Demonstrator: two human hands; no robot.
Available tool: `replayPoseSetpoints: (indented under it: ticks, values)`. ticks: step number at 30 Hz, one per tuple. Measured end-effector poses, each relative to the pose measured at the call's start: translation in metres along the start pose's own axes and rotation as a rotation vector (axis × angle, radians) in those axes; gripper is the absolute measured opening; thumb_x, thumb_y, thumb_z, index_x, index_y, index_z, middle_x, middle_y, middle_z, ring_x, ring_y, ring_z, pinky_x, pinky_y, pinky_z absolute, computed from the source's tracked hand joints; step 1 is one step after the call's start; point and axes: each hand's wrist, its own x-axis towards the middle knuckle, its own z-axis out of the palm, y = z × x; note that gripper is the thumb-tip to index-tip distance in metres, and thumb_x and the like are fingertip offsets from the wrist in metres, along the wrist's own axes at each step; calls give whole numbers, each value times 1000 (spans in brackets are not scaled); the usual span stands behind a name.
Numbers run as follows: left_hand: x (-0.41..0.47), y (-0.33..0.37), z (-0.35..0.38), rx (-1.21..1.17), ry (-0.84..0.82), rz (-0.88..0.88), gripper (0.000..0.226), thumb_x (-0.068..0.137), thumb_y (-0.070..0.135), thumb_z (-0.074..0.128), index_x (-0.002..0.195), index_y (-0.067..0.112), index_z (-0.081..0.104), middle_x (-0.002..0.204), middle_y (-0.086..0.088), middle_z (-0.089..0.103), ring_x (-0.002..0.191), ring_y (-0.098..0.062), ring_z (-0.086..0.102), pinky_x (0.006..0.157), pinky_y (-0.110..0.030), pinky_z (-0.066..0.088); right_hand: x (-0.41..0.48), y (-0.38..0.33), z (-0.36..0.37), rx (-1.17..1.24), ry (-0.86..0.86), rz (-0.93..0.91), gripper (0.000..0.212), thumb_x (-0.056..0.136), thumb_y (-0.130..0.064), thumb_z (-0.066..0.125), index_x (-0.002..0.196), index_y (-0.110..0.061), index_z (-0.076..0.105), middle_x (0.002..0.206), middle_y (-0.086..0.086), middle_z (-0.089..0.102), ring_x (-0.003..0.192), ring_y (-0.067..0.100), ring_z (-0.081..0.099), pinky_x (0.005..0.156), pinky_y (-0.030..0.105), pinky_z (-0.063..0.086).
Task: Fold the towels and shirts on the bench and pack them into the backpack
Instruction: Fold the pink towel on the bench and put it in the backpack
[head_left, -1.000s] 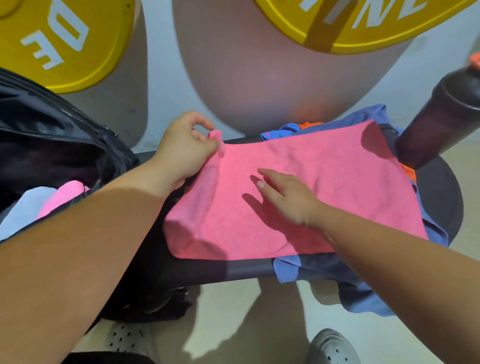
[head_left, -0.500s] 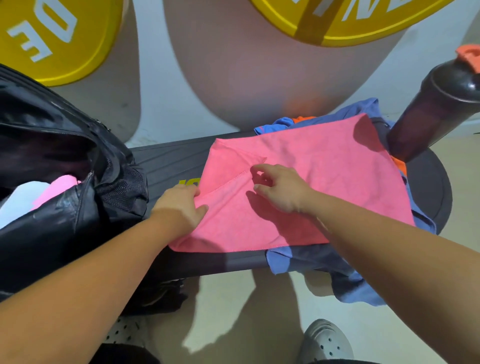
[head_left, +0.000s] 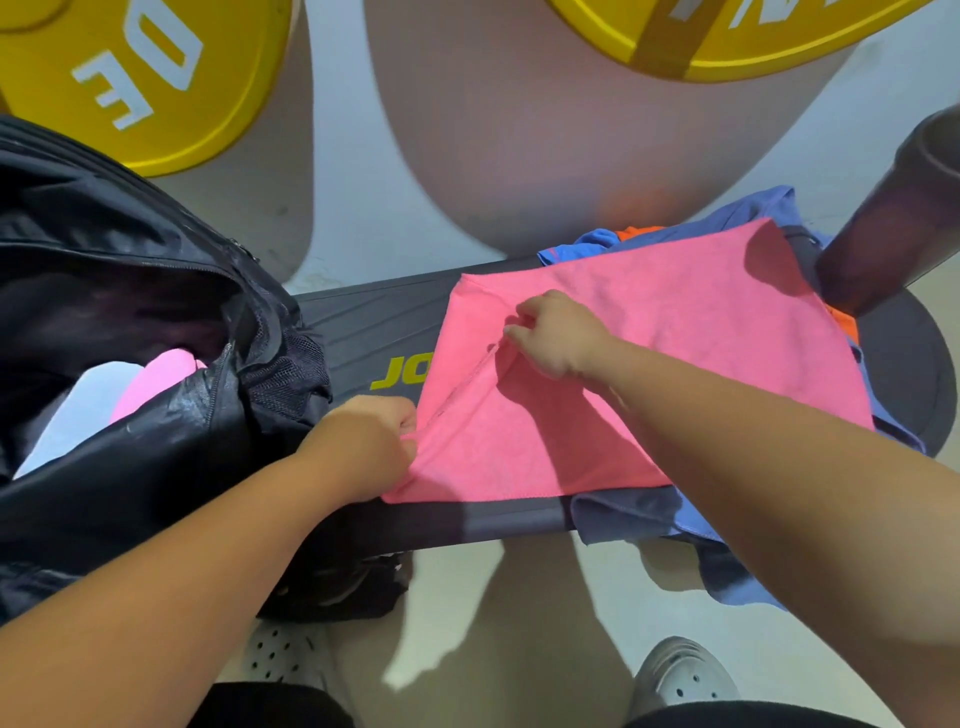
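Observation:
A pink towel (head_left: 649, 332) lies spread on the dark bench (head_left: 363, 332), over a blue shirt (head_left: 623, 514) and an orange garment (head_left: 844, 327). Its left part is folded over on a diagonal. My left hand (head_left: 363, 441) pinches the towel's near left edge. My right hand (head_left: 556, 335) pinches the folded flap near the middle. The black backpack (head_left: 130, 364) stands open at the bench's left end, with a light pink cloth (head_left: 156, 384) and a white cloth (head_left: 88, 410) inside.
A dark shaker bottle (head_left: 893, 228) stands at the bench's right end, touching the clothes. Two yellow weight plates (head_left: 135, 78) lean against the wall behind. My grey clogs (head_left: 685, 675) are on the floor below the bench edge.
My left hand let go of the towel's far left corner, came down to the near left edge and closed on it. My right hand went from lying flat to pinching the folded flap.

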Motion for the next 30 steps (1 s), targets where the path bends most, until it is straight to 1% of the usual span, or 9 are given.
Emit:
replayPoseSetpoints:
  ticks: [2,6,10,14,19,21,25,28,30]
  values:
    - [-1,5,-8,-93,12,11,27,87,22,60,66,25,44,71,5,51,75,-19,46,64,-30,31,-1,-7,-11,133,61,-62,27,97,-31,52,79,-13,60,100,11,60,97,32,55,78,36,43]
    - [-5,32,-24,-460,-49,130,26,81,32,67,62,26,50,53,10,40,52,-7,33,55,-28,26,-1,-13,-48,389,258,-176,27,96,-19,57,101,5,71,104,18,72,97,30,63,89,40,48]
    - [-6,74,-21,-795,-81,242,22,90,20,69,75,11,57,60,-5,40,59,-15,34,58,-28,26,2,5,-72,750,372,-50,25,95,-25,61,90,-3,73,74,-3,61,65,9,51,68,29,46]
    - [7,117,8,-807,-92,233,17,92,10,66,79,15,57,58,1,36,52,-12,29,49,-26,26,0,36,-68,803,353,78,21,95,-24,62,90,-5,72,77,0,55,68,13,45,65,28,39]
    - [22,143,49,-746,-202,134,17,70,26,68,80,39,64,57,14,51,56,-17,53,71,-30,53,-6,63,-54,627,135,170,20,97,-20,61,109,-6,70,93,5,64,83,17,56,83,39,50]
    - [22,147,56,-791,-271,128,27,67,23,65,81,46,66,57,18,56,58,-19,64,76,-42,60,-8,63,-55,644,143,164,28,98,-17,60,121,-4,66,106,8,66,91,16,56,90,33,48]
    - [23,158,57,-862,-258,152,31,80,0,65,84,30,67,62,15,63,53,-16,64,69,-39,60,-6,66,-60,716,192,117,27,98,-11,58,121,-1,68,122,10,69,96,7,56,84,19,43]
    - [23,166,48,-920,-252,191,34,83,-7,61,85,27,67,67,10,67,51,-14,62,57,-25,52,-2,67,-71,871,227,130,32,98,-14,58,129,-8,65,94,-13,64,71,-9,52,63,8,39]
    - [23,173,42,-957,-264,223,35,84,-10,59,85,25,66,61,13,66,51,-12,61,53,-20,49,0,70,-78,932,275,133,33,98,-14,59,130,-9,65,92,-15,62,67,-9,50,60,7,38]
